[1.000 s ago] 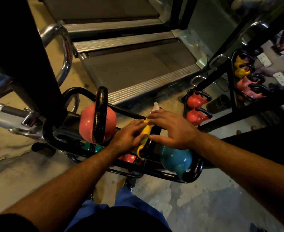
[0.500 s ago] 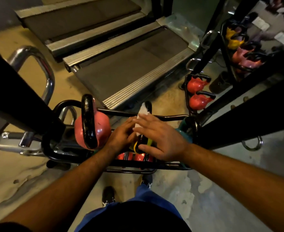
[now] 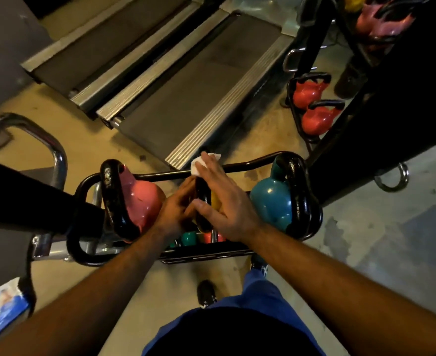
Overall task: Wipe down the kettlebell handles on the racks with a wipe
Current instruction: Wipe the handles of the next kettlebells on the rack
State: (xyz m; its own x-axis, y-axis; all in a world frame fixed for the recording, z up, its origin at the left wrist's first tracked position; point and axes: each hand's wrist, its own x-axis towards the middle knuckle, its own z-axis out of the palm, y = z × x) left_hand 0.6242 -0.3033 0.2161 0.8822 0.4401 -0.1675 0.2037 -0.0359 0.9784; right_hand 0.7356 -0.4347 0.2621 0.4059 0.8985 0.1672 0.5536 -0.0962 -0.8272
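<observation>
**Wipe riding high on the middle handle, and the grip looks thin**

Starting at the left: the pink kettlebell (image 3: 142, 201) sits on the top shelf of the rack (image 3: 83, 242), its black handle leaning toward the camera, untouched right now. It sits just beside the working hands, so a careless elbow could bump it.

Moving in, the left hand (image 3: 175, 211) curls against the near side of the yellow kettlebell (image 3: 215, 201), fingers bent round the left of its black handle (image 3: 202, 201). Whether it truly grips or merely steadies, I cannot tell; the fingertips are hidden behind the handle.

Centre now: the right hand (image 3: 224, 201) lies flat and long over that same handle, fingers straight, pressing the white wipe (image 3: 198, 164) against the far top of the loop. Only a corner of the wipe peeks out past the fingertips. Here is the risk: with straight fingers pressing, not pinching, the wipe could slide free and drop behind the rack toward the treadmill (image 3: 186, 80). A flat palm also likely misses the underside of the handle.

Further right, the teal kettlebell (image 3: 272, 201) waits, its handle tilted outward near the rack's rounded end, and a hard shove on its yellow neighbour could jostle it.

Far right, the red kettlebells (image 3: 312, 106) on the second rack stand well apart.
</observation>
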